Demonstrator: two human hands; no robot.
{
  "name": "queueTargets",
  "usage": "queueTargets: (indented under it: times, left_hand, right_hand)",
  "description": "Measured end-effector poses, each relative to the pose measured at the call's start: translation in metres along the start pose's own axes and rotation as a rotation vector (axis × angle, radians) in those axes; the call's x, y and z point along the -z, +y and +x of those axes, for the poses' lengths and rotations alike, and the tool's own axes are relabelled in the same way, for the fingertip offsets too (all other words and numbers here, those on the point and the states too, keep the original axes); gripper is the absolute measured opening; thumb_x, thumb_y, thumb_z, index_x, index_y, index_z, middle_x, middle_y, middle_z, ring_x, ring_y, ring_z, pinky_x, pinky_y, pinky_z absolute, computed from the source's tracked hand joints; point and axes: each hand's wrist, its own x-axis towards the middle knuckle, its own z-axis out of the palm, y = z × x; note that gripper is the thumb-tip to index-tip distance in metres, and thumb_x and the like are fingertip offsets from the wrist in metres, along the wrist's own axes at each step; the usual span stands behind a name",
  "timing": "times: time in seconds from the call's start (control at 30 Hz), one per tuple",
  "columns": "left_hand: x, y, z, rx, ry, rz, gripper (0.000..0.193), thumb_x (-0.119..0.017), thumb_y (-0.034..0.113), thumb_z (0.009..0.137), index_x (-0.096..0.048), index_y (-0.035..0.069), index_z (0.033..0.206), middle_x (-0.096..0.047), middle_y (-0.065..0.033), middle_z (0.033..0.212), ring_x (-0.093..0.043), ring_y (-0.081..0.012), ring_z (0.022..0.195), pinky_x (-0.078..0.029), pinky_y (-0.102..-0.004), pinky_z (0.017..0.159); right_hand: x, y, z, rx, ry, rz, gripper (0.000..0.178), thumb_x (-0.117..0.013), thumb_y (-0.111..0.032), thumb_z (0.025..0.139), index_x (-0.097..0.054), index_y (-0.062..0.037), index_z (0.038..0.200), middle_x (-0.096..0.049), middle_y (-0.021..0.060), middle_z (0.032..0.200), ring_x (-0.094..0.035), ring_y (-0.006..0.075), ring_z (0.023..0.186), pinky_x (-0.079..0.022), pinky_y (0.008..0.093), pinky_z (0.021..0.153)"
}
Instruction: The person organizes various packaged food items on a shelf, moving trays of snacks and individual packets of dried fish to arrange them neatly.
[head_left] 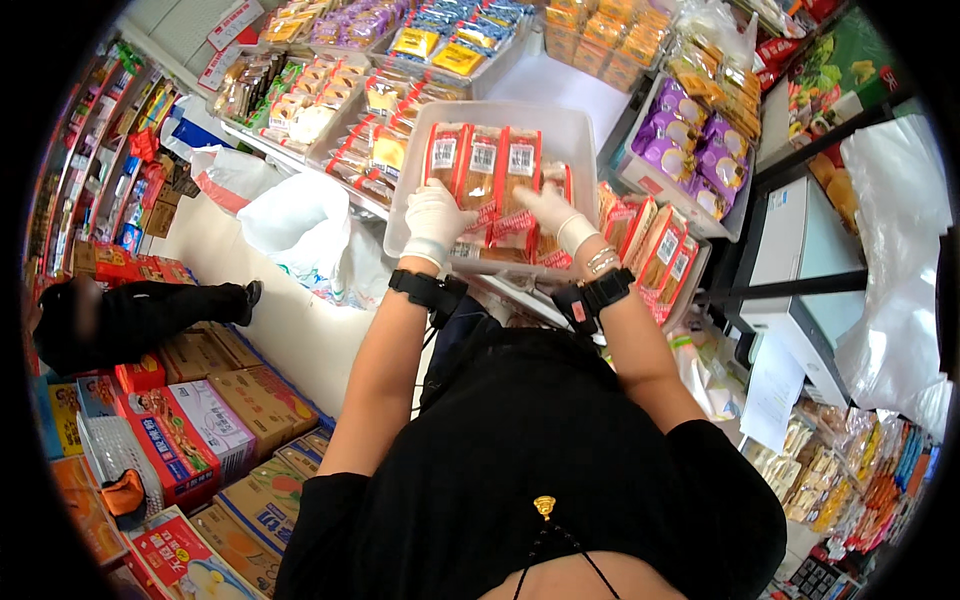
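A translucent white plastic bin (404, 170) sits in front of me with several packs of bread (482, 165) in clear and red wrappers, white labels facing up. Both my hands wear white gloves. At the bin's left side, my left hand (437, 215) is closed against the lower end of the leftmost pack, seemingly pinching its edge; the fingertips are partly hidden. My right hand (553, 212) lies over the packs on the right, thumb and fingers apart, touching the wrappers. A black strap device sits on each wrist.
Trays of wrapped snacks surround the bin; purple packs (690, 150) stand at right and more red-wrapped bread (665, 255) is beside my right wrist. White plastic bags (300, 225) are on the left. Stacked cartons (215, 425) and a person in black (140, 320) are farther left.
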Motion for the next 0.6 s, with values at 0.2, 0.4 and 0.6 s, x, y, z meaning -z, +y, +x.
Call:
queueTargets:
  times: [0.2, 0.4, 0.6]
  left_hand:
    - [-0.002, -0.008, -0.005, -0.117, 0.153, 0.105, 0.046, -0.072, 0.040, 0.072, -0.055, 0.006, 0.098, -0.059, -0.0191, 0.091, -0.062, -0.0327, 0.085, -0.052, -0.0407, 0.071]
    - [-0.010, -0.012, -0.014, -0.285, 0.230, 0.059, 0.016, -0.058, 0.024, 0.083, -0.059, 0.010, 0.089, -0.059, -0.0189, 0.083, -0.062, -0.0347, 0.076, -0.051, -0.0441, 0.065]
    - [0.029, -0.030, -0.011, -0.352, 0.329, -0.469, 0.019, -0.052, 0.016, 0.085, -0.059, -0.002, 0.082, -0.060, -0.0229, 0.071, -0.063, -0.0328, 0.071, -0.048, -0.0423, 0.061]
  right_hand:
    - [-0.005, 0.004, -0.007, -0.004, -0.302, -0.198, 0.068, -0.066, -0.034, 0.077, -0.037, 0.0118, 0.117, -0.058, 0.0303, 0.106, -0.058, 0.0359, 0.102, -0.046, 0.0394, 0.089]
    - [-0.004, 0.010, -0.019, 0.234, -0.078, -0.244, 0.051, -0.065, -0.034, 0.079, -0.050, 0.0061, 0.108, -0.061, 0.0264, 0.100, -0.061, 0.0331, 0.094, -0.047, 0.0374, 0.083]
    - [0.071, -0.037, -0.100, 0.474, -0.082, 0.550, 0.021, -0.058, -0.018, 0.086, -0.058, 0.0011, 0.096, -0.058, 0.0062, 0.093, -0.052, 0.0118, 0.091, -0.039, 0.0254, 0.083]
